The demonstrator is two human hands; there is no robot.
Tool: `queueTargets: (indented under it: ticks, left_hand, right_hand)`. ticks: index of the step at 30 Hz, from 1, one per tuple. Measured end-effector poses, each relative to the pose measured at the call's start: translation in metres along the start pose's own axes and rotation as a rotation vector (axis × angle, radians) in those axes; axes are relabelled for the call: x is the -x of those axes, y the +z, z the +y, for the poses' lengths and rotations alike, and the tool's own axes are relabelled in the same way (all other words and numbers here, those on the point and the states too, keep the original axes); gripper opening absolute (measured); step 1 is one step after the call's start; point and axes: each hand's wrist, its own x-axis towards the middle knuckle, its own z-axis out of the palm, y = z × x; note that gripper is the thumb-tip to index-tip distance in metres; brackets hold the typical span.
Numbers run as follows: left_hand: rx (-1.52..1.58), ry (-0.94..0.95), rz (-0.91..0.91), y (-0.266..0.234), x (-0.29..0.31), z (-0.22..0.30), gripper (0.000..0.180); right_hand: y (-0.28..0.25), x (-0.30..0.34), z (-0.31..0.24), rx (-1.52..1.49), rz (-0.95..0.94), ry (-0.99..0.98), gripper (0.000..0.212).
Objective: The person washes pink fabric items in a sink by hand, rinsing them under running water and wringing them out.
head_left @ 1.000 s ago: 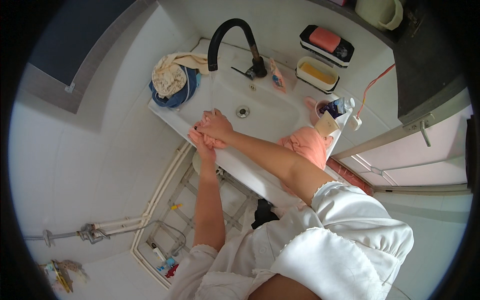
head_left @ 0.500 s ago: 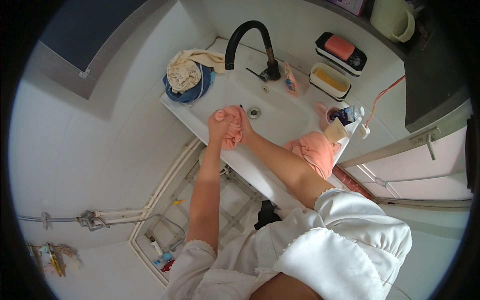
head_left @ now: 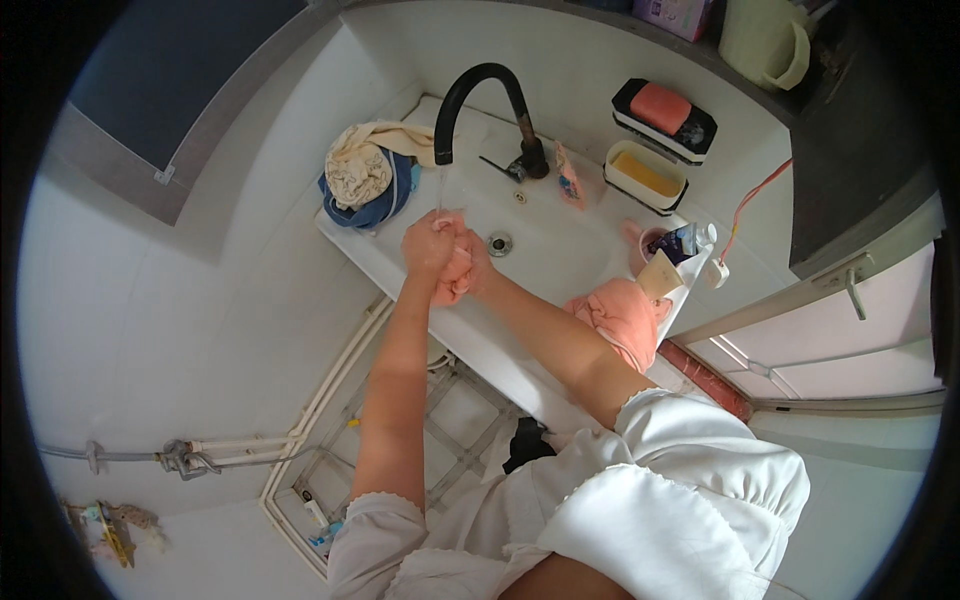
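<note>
Over the near left part of the white sink [head_left: 560, 235], a bunched coral-pink cloth [head_left: 455, 278] is gripped between both my hands. My left hand [head_left: 427, 247] is closed round its left side, and my right hand [head_left: 481, 270] presses it from the right, its fingers partly hidden by the folds. Directly above hangs the spout of a black faucet [head_left: 490, 70]. A thin stream of water seems to fall from it onto the cloth and my left hand. The metal drain [head_left: 499, 244] lies just right of my hands.
A blue and cream cloth bundle [head_left: 362, 180] rests on the sink's left corner. Another pink cloth [head_left: 618, 318] lies at the right edge, beside a pink cup [head_left: 646, 246] and tubes. Two soap dishes [head_left: 645, 178] hang on the wall. A dark cabinet [head_left: 855, 170] stands right.
Water now appears to run from the spout, where no stream showed before. My hands and the cloth have come under it. The whole view has shifted slightly.
</note>
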Motion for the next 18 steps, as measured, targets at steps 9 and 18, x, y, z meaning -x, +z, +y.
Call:
queueTargets:
  ticks: [9,18]
  left_hand:
    - [-0.210,0.034,-0.075,-0.007,0.001,-0.013,0.024]
    - [0.034,-0.016,0.071,0.005,0.012,-0.045,0.026]
  right_hand:
    - [-0.001,0.003,0.008,-0.049,0.337,0.197,0.033]
    - [-0.019,0.002,-0.068,0.533,0.735,0.293,0.030]
